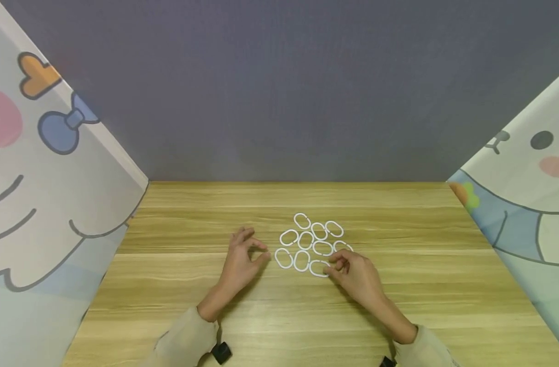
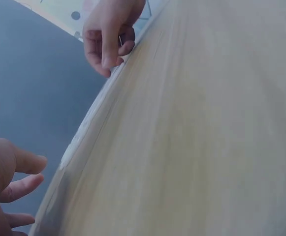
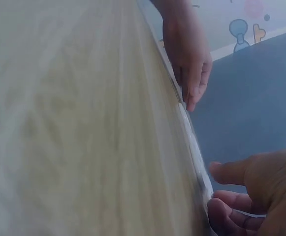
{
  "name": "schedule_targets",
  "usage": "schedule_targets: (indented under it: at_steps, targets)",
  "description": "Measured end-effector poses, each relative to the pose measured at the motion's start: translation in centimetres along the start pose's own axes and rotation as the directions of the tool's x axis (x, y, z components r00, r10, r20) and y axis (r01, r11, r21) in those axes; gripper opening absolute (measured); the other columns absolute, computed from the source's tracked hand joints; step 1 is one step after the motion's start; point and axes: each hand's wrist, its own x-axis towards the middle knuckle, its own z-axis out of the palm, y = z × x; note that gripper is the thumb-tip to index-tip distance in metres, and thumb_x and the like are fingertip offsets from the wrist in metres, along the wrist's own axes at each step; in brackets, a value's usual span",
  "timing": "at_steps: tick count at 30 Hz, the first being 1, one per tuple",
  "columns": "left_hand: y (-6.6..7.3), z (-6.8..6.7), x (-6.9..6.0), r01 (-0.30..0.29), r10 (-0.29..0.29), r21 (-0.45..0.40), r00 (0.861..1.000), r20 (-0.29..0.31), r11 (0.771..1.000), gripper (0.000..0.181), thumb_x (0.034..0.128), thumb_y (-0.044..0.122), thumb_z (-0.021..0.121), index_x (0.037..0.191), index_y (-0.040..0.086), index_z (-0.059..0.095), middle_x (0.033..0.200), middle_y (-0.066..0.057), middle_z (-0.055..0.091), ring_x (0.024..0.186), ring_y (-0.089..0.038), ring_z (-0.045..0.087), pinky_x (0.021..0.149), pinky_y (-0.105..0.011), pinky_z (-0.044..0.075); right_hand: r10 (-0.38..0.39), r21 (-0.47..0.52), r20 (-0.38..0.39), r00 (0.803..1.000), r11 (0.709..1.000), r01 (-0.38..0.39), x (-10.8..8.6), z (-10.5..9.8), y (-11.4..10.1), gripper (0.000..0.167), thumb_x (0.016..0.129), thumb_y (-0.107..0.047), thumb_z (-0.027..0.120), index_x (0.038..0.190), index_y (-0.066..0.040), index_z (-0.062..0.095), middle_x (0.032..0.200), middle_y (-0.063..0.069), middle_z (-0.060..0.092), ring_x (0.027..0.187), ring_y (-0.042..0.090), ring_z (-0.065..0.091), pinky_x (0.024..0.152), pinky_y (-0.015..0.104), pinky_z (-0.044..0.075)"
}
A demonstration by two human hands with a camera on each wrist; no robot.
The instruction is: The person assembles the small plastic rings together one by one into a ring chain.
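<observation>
Several white oval rings, each with a small gap, like shower curtain rings, lie flat in a loose cluster on the wooden table. My left hand [image 1: 243,261] hovers at the cluster's left side, thumb and fingers apart, its thumb tip just beside the leftmost ring [image 1: 276,259]. On the other side, my right hand [image 1: 359,279] has its thumb at the right end of the front ring [image 1: 317,276]; whether it touches is unclear. Its fingertips partly cover the rightmost ring [image 1: 344,242]. In the right wrist view a gap shows between thumb and fingers, with nothing held.
The wooden table [image 1: 279,316] ends at a grey back panel [image 1: 288,102]. Cartoon-printed side panels stand at left [image 1: 77,183] and right [image 1: 527,188]. Dark wrist devices show at the left sleeve [image 1: 183,339] and right sleeve [image 1: 421,349].
</observation>
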Motion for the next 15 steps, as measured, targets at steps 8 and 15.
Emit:
schedule_targets:
  at_steps: [8,15]
  targets:
    - [0.1,1.5,0.3,0.003,-0.002,0.025,1.0,-0.01,1.0,0.014,0.0889,0.007,0.091,0.096,0.005,0.079,0.159,-0.037,0.05,0.158,-0.062,0.029,0.13,-0.075,0.009,0.017,-0.015,-0.006,1.0,1.0,-0.017,-0.1,0.5,0.1,0.023,0.084,-0.016,0.099,0.097,-0.011,0.08,0.074,-0.01,0.062,0.061,0.003,0.05,0.055,0.023,0.045]
    - [0.2,2.5,0.4,-0.016,0.019,0.119,1.0,-0.018,0.993,0.021,0.0889,0.017,0.093,0.092,0.006,0.076,0.162,-0.037,0.046,0.159,-0.061,0.028,0.131,-0.074,0.011,0.045,-0.008,-0.019,0.999,0.999,-0.045,0.0,0.7,0.1,0.024,0.083,-0.019,0.1,0.094,-0.013,0.08,0.072,-0.009,0.062,0.061,0.003,0.051,0.056,0.024,0.044]
